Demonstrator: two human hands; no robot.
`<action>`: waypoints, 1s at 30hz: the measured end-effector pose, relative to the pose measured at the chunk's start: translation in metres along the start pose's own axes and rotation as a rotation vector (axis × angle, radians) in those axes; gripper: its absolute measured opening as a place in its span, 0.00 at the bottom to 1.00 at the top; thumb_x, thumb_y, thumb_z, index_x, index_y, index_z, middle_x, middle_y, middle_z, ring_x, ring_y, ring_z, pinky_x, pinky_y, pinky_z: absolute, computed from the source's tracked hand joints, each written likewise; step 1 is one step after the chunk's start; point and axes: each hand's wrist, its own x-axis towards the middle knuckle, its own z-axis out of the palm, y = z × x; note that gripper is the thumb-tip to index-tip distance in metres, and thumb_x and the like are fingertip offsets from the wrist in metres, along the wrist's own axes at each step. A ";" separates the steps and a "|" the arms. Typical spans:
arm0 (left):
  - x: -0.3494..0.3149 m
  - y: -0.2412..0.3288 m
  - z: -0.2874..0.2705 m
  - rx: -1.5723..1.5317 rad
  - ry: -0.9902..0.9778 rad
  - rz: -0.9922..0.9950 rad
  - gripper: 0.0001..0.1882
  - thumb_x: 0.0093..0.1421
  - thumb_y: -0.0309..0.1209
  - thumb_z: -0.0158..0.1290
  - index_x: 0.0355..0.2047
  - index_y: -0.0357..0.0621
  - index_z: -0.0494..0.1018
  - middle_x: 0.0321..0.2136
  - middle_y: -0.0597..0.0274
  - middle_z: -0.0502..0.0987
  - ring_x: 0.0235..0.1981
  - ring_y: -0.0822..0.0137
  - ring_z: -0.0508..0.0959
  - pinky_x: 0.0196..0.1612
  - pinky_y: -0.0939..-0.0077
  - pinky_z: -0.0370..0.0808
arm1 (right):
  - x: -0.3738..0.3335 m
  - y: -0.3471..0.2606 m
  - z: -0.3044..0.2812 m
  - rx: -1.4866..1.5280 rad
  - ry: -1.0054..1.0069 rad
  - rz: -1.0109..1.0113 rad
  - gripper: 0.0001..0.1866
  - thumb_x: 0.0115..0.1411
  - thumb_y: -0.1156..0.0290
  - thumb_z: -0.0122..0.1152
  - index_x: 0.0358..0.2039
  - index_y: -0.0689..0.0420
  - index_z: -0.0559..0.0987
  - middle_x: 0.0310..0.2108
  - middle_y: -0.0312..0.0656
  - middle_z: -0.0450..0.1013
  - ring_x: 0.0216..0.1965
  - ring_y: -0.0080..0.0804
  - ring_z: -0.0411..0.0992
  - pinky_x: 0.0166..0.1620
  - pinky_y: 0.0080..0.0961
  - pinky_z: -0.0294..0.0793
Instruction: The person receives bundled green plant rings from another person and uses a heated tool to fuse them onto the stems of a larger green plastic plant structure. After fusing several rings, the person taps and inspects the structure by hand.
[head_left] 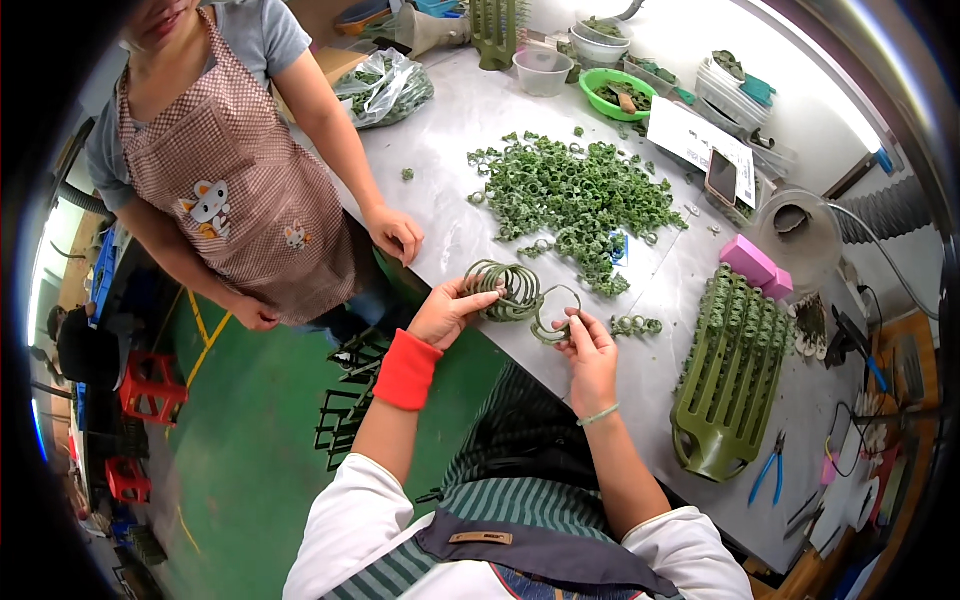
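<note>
Over the near edge of the table [450,200], my left hand [445,312] is closed on a bundle of thin dark green rings [512,292], like a loose coil. My right hand [590,362] pinches a thin green ring [562,297] at the bundle's right side; whether it is joined to the bundle I cannot tell. Beyond my hands spreads a heap of small curled green pieces [575,185]. A short string of the same green pieces [636,326] lies just right of my right hand.
An olive green slotted rack [728,400] lies at right, near pink blocks [750,262] and blue-handled pliers [768,470]. A phone [721,177], white paper [690,140] and green bowl [603,92] sit farther back. At left stands an aproned person, one hand [396,233] at the table edge.
</note>
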 end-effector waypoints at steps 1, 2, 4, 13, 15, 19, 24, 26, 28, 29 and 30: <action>0.000 0.002 0.001 -0.003 0.003 0.001 0.11 0.60 0.22 0.56 0.44 0.36 0.75 0.41 0.61 0.80 0.43 0.71 0.78 0.50 0.75 0.74 | 0.000 -0.001 0.000 0.008 0.004 0.014 0.13 0.67 0.70 0.52 0.47 0.63 0.75 0.37 0.40 0.77 0.31 0.18 0.68 0.39 0.18 0.72; 0.000 0.004 0.001 -0.002 -0.006 -0.015 0.12 0.60 0.22 0.56 0.45 0.36 0.75 0.41 0.61 0.80 0.43 0.71 0.78 0.50 0.75 0.73 | 0.000 -0.002 0.000 0.006 0.002 0.015 0.13 0.67 0.70 0.52 0.47 0.63 0.75 0.37 0.40 0.77 0.31 0.18 0.68 0.39 0.18 0.72; -0.001 0.005 0.001 -0.002 -0.011 -0.031 0.12 0.60 0.23 0.56 0.45 0.36 0.75 0.41 0.61 0.80 0.43 0.71 0.78 0.50 0.75 0.73 | -0.001 -0.002 0.000 0.004 -0.017 0.003 0.12 0.67 0.69 0.53 0.47 0.62 0.76 0.38 0.40 0.77 0.34 0.19 0.70 0.41 0.19 0.73; 0.013 0.019 -0.008 0.120 -0.133 -0.154 0.13 0.61 0.25 0.56 0.46 0.37 0.75 0.41 0.62 0.80 0.42 0.73 0.79 0.47 0.79 0.74 | 0.000 0.000 0.003 -0.089 -0.038 -0.047 0.12 0.67 0.68 0.53 0.46 0.61 0.76 0.40 0.39 0.77 0.41 0.20 0.73 0.44 0.19 0.73; 0.016 0.020 -0.008 0.132 -0.183 -0.143 0.13 0.60 0.25 0.57 0.45 0.37 0.76 0.41 0.64 0.80 0.41 0.75 0.79 0.45 0.80 0.74 | -0.001 0.001 0.001 -0.089 -0.038 -0.053 0.12 0.67 0.69 0.53 0.46 0.62 0.76 0.40 0.39 0.77 0.41 0.20 0.73 0.44 0.19 0.73; 0.019 0.023 -0.009 0.126 -0.228 -0.147 0.14 0.60 0.25 0.57 0.47 0.36 0.75 0.42 0.63 0.80 0.42 0.74 0.79 0.47 0.77 0.75 | -0.001 0.001 0.002 -0.092 -0.038 -0.063 0.12 0.67 0.70 0.53 0.47 0.62 0.76 0.41 0.39 0.77 0.41 0.21 0.72 0.44 0.19 0.73; 0.018 0.015 -0.017 0.027 -0.222 -0.115 0.13 0.62 0.24 0.54 0.47 0.38 0.75 0.42 0.61 0.80 0.44 0.73 0.78 0.49 0.78 0.74 | 0.001 0.003 -0.001 -0.026 -0.033 -0.053 0.12 0.66 0.71 0.54 0.47 0.63 0.75 0.41 0.40 0.76 0.38 0.21 0.72 0.44 0.20 0.74; 0.016 0.012 -0.021 0.013 -0.191 -0.095 0.13 0.62 0.24 0.54 0.47 0.38 0.75 0.42 0.62 0.80 0.44 0.72 0.78 0.49 0.77 0.74 | 0.000 0.003 -0.003 0.022 -0.023 -0.040 0.11 0.66 0.71 0.54 0.47 0.62 0.75 0.41 0.40 0.76 0.37 0.21 0.72 0.45 0.21 0.75; 0.014 0.009 -0.022 -0.002 -0.160 -0.068 0.13 0.62 0.24 0.54 0.47 0.39 0.75 0.42 0.62 0.80 0.44 0.72 0.78 0.50 0.76 0.74 | 0.001 0.000 -0.003 0.088 -0.017 -0.008 0.11 0.66 0.72 0.54 0.47 0.62 0.75 0.40 0.40 0.76 0.36 0.21 0.72 0.45 0.22 0.76; 0.013 0.007 -0.023 -0.027 -0.153 -0.033 0.12 0.62 0.24 0.53 0.47 0.39 0.75 0.42 0.62 0.80 0.44 0.72 0.78 0.50 0.76 0.74 | 0.000 0.000 -0.004 0.088 -0.023 0.000 0.11 0.66 0.72 0.54 0.46 0.62 0.75 0.40 0.39 0.75 0.36 0.21 0.71 0.45 0.22 0.75; 0.012 0.005 -0.023 -0.053 -0.147 0.004 0.12 0.63 0.24 0.53 0.47 0.40 0.75 0.42 0.62 0.80 0.44 0.72 0.78 0.51 0.75 0.74 | 0.000 0.000 -0.003 0.085 -0.034 0.000 0.11 0.66 0.72 0.54 0.46 0.62 0.75 0.40 0.39 0.75 0.36 0.21 0.71 0.45 0.22 0.75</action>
